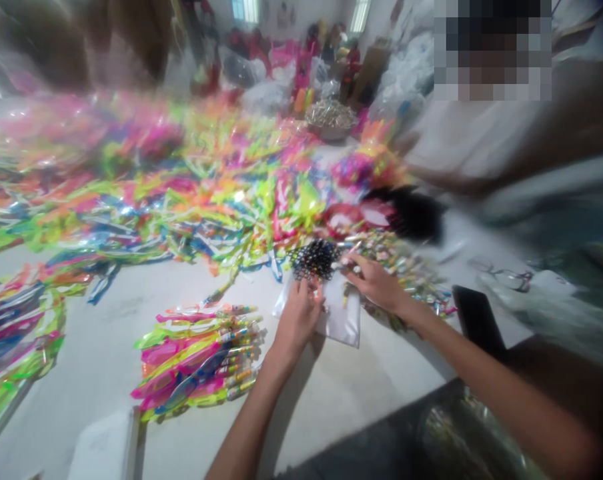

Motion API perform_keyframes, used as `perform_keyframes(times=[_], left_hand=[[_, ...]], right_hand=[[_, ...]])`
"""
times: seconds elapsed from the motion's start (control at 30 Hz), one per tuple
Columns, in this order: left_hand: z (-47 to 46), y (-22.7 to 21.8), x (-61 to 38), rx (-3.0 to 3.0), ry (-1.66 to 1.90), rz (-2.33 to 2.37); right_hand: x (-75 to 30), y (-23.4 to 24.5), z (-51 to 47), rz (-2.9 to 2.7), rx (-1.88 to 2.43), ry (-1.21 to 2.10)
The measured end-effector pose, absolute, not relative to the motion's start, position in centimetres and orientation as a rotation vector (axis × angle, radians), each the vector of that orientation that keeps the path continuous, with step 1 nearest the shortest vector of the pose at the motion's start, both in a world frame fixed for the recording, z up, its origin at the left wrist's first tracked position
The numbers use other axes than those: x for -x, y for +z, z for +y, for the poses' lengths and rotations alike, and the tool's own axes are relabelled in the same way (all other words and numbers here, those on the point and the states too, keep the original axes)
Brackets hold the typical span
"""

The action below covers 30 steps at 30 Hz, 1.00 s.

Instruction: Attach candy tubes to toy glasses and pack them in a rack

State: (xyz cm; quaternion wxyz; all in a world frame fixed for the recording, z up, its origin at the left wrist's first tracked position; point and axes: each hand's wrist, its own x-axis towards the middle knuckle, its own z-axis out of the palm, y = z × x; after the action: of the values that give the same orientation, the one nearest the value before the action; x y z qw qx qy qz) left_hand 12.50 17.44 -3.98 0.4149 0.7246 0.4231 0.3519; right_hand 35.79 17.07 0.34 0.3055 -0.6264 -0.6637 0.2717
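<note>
My left hand (301, 310) is at the table's middle, fingers drawn together around something small and orange that I cannot make out. Just beyond its fingertips lies a cluster of small black pieces (315, 259). A clear plastic sheet or bag (345, 320) lies flat beneath my hands. My right hand (376, 283) is closed at the edge of a heap of small printed tubes (396, 257); whitish bits show at its fingertips, too blurred to name. To the left, a bundle of neon plastic pieces with printed tube ends (201, 360) rests on the table.
A large heap of bright plastic pieces (156, 193) covers the table's far side. A dark phone (476, 320) and glasses (506, 277) lie right. A white box (104, 447) sits at front left. Another person (476, 140) is across at right, beside a black object (416, 213).
</note>
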Motion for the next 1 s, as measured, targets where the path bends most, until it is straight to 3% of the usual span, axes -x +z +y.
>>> perform_keyframes(times=[0.23,0.63,1.0], left_hand=[[17.9,-1.1,-12.2,-1.485,1.006,0.960],[14.1,4.5,-6.9,-1.022,1.369,0.929],[8.2,4.1,-4.0,-1.001,0.971,1.198]], right_hand=[[-30.6,1.4,12.0,-0.982,1.419,1.283],[-26.5,1.3,7.0,-0.421,1.081,1.530],[-21.4,2.5,6.8,-0.574,0.969,1.662]])
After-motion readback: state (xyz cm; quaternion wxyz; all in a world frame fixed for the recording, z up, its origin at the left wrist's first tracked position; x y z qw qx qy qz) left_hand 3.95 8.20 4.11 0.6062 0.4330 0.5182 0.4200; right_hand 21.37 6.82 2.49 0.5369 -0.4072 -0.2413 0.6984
